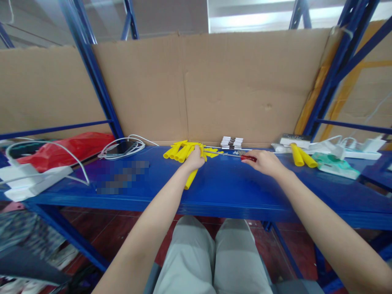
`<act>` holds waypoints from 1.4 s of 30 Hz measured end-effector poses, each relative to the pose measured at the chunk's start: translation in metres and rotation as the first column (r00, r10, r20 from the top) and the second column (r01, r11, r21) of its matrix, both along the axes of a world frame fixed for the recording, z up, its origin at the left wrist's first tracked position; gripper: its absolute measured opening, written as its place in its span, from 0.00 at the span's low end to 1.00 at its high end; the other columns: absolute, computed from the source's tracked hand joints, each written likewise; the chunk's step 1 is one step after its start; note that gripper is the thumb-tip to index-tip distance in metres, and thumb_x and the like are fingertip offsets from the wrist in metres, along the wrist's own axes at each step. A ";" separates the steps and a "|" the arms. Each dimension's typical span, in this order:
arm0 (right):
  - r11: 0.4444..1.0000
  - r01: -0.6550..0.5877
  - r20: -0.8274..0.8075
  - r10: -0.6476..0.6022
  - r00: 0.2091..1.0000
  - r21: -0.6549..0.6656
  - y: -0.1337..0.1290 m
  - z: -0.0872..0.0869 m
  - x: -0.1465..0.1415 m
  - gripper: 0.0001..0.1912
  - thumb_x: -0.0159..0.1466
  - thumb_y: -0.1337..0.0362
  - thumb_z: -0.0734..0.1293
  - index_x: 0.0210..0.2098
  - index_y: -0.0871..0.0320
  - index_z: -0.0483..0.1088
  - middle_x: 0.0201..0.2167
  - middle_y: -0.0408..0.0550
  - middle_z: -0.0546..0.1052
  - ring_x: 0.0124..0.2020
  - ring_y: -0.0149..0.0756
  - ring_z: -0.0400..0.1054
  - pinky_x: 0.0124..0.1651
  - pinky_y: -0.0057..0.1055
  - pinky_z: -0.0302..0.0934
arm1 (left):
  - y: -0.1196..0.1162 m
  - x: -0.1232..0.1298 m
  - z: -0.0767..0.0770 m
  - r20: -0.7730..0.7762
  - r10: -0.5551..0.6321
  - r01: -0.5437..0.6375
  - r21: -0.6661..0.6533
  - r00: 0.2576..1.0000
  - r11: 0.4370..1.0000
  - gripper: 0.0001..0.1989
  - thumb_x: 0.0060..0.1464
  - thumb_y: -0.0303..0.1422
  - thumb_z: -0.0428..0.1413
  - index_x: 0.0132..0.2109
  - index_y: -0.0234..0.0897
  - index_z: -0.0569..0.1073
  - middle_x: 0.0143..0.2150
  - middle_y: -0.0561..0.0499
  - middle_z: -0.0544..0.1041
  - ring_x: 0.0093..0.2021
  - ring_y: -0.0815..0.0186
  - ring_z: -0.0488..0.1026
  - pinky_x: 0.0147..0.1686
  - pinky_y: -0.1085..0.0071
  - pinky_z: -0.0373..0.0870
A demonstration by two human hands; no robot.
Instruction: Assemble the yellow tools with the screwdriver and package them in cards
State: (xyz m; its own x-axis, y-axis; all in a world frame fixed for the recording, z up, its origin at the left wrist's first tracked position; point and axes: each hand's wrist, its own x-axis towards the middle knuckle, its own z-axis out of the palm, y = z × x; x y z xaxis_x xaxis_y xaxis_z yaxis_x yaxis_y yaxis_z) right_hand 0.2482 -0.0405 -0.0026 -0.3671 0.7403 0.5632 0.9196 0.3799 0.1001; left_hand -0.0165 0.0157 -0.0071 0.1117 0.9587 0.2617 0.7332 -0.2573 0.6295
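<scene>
My left hand (194, 159) is closed on a yellow tube (190, 179), whose lower end sticks out below the hand. Behind it and to its left lies a group of several yellow tubes (176, 152), open ends facing me. My right hand (264, 161) grips the red handle of a screwdriver (248, 158). Its long thin shaft points left toward my left hand, and its tip meets the yellow there; I cannot tell whether it is inside a tube. Small flat yellow pieces (212, 152) lie behind the shaft, next to the tubes.
On the blue table (232, 183), a stack of small white pieces (232, 142) stands by the cardboard wall (229, 90). Two yellow tubes (301, 156) and a green packet (337, 165) lie right. Left are a coiled white cable (122, 150), red bag (70, 151) and power strip (36, 185).
</scene>
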 end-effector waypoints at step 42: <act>0.999 0.048 -0.023 -0.048 0.999 0.013 0.002 -0.001 -0.001 0.07 0.60 0.60 0.65 0.38 0.53 0.69 0.32 0.46 0.80 0.31 0.40 0.74 0.27 0.28 0.54 | 0.001 0.001 -0.002 -0.006 0.010 -0.010 0.024 1.000 1.000 0.20 0.53 0.22 0.52 0.53 0.33 0.59 0.49 0.37 0.74 0.45 0.58 0.75 0.46 0.62 0.70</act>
State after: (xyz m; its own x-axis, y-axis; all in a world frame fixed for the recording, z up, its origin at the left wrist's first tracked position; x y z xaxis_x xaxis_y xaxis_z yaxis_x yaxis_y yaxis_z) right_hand 0.2470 -0.0385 -0.0039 -0.3184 0.7489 0.5811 0.9388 0.3340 0.0839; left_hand -0.0156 0.0169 -0.0092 0.1038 0.9532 0.2839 0.7396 -0.2649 0.6188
